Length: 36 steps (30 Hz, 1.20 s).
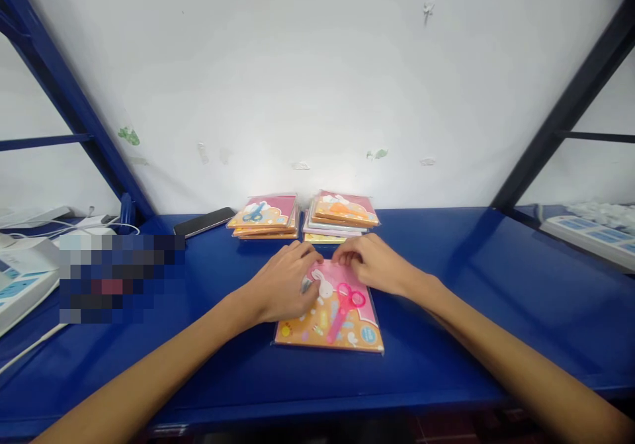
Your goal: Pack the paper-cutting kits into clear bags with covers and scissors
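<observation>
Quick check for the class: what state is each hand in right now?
Left hand: fingers curled on the orange-and-pink plastic-wrapped craft packet; cannot tell if gripping.
Right hand: fingers curled on the packet's top edge; cannot tell if gripping.

Left hand [280, 284]: palm down, back of the hand up, fingers [302, 255] curved forward and toward the right hand. Right hand [372, 263]: same palm-down pose, knuckles raised, fingers [344, 252] bent toward the left hand's fingertips. Only a narrow gap between the two sets of fingertips, no contact. Thumbs hard to make out, both largely hidden under the hands. Left wrist [243, 302] and right wrist [419, 282] low and slightly bent. Left forearm [149, 364] entering from the lower left corner, right forearm [510, 351] from the lower right, both bare, converging in a wide V toward the hands.
</observation>
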Each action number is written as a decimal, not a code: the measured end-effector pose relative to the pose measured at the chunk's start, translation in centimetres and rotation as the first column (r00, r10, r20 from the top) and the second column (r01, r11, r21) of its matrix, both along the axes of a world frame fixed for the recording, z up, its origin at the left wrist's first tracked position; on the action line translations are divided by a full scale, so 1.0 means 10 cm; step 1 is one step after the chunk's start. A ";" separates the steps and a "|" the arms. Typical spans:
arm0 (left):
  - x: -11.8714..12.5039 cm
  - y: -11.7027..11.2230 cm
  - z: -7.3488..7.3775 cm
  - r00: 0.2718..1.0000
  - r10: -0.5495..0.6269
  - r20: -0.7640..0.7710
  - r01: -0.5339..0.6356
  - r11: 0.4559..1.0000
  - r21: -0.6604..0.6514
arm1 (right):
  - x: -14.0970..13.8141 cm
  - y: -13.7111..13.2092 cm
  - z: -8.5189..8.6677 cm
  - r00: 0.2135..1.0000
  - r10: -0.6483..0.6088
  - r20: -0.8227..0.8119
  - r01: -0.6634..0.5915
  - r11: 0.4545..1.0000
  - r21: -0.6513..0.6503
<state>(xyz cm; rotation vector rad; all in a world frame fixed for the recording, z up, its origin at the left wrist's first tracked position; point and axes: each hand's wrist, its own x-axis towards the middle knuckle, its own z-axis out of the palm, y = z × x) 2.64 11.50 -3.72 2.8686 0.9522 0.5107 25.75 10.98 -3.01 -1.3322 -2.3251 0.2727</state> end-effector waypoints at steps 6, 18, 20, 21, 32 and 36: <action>0.01 0.01 0.00 1.000 0.002 0.001 -0.002 1.000 -0.010 | -0.05 0.00 0.01 0.998 -0.069 -0.003 0.069 0.998 -0.001; -0.12 0.19 0.05 0.976 0.184 0.119 -0.169 0.978 -0.125 | 0.13 0.06 0.05 0.989 -0.149 -0.011 0.147 0.986 -0.080; -0.13 0.26 0.01 0.954 0.242 0.175 -0.206 0.957 -0.202 | 0.15 0.06 0.06 0.987 -0.158 0.027 0.159 0.986 -0.042; -0.13 0.29 -0.02 0.948 0.249 0.195 -0.204 0.952 -0.227 | 0.15 0.05 0.06 0.986 -0.162 0.043 0.162 0.987 -0.010; -0.23 0.37 -0.01 0.929 0.190 0.317 -0.030 0.893 -0.448 | 0.14 0.14 -0.14 0.993 -0.086 0.083 0.091 0.994 -0.064; -0.24 0.40 -0.02 0.912 0.235 0.336 -0.054 0.881 -0.471 | 0.18 0.17 -0.14 0.999 -0.050 0.014 0.052 0.987 -0.154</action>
